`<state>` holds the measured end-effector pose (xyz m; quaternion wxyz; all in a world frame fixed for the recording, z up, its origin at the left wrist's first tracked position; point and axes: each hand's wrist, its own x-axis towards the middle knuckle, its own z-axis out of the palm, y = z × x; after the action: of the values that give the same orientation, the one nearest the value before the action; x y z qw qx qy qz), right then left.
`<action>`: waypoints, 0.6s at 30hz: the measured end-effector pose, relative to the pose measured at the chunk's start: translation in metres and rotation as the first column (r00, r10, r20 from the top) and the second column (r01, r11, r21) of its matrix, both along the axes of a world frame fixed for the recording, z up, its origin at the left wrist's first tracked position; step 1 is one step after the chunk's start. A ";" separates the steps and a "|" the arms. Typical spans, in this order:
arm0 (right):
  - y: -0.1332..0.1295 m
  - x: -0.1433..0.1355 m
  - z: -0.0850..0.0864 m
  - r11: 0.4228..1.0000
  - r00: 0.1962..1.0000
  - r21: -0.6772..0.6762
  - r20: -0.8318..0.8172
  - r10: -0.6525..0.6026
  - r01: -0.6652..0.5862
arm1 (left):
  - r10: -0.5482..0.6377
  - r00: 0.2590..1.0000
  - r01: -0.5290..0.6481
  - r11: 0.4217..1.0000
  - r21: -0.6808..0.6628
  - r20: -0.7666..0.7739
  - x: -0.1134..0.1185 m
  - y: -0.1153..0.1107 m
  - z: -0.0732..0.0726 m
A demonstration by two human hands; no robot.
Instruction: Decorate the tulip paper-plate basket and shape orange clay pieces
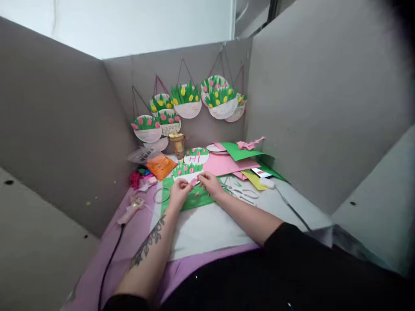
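Between my two hands is a small pink paper piece (193,181), pinched by the fingertips of my left hand (180,192). My right hand (210,183) has its fingers closed at the piece's other side; whether they also grip it is too small to tell. Just behind them lies a paper-plate basket (184,173) with green paper grass and pink paper flowers. Under the hands spreads a green sheet (194,202) with small pink scraps on it. To the right are scissors (241,193), lying beside my right forearm.
A glue gun (132,211) with a black cord lies at the left, near a tape ring (161,195). An orange packet (161,166) and a brown cup (178,145) stand behind. Pink sheets (223,164) and a white device (267,183) lie right. Finished plates (188,109) hang on the grey partition.
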<state>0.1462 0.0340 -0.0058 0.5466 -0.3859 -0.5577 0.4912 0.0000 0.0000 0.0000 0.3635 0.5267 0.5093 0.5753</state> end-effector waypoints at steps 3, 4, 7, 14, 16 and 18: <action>-0.004 -0.004 0.000 0.995 0.995 0.013 0.001 0.097 -0.097 | -0.027 0.999 0.027 1.000 0.000 0.038 -0.001 0.001 -0.003; -0.005 -0.005 -0.001 0.992 0.992 0.015 -0.005 0.127 -0.127 | -0.039 0.998 0.039 0.999 0.001 0.047 -0.001 0.001 -0.004; -0.008 -0.009 -0.004 0.977 0.976 0.013 -0.044 0.214 -0.214 | -0.089 0.994 0.089 0.996 0.010 0.059 0.000 0.001 -0.005; -0.005 -0.003 -0.002 0.996 0.996 0.064 0.066 0.053 -0.058 | -0.110 0.994 0.110 0.994 0.025 0.008 0.004 -0.005 -0.001; -0.003 -0.001 -0.001 0.997 0.996 0.072 0.085 0.023 -0.029 | -0.120 0.993 0.120 0.993 0.013 0.005 0.004 -0.005 0.000; 0.000 0.001 -0.001 0.997 0.995 0.074 0.101 0.012 -0.019 | -0.130 0.992 0.130 0.992 -0.002 0.005 0.004 -0.005 0.000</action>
<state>0.1468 0.0339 -0.0072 0.5283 -0.3848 -0.6055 0.4541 0.0037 -0.0055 0.0001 0.4019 0.5570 0.4737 0.5512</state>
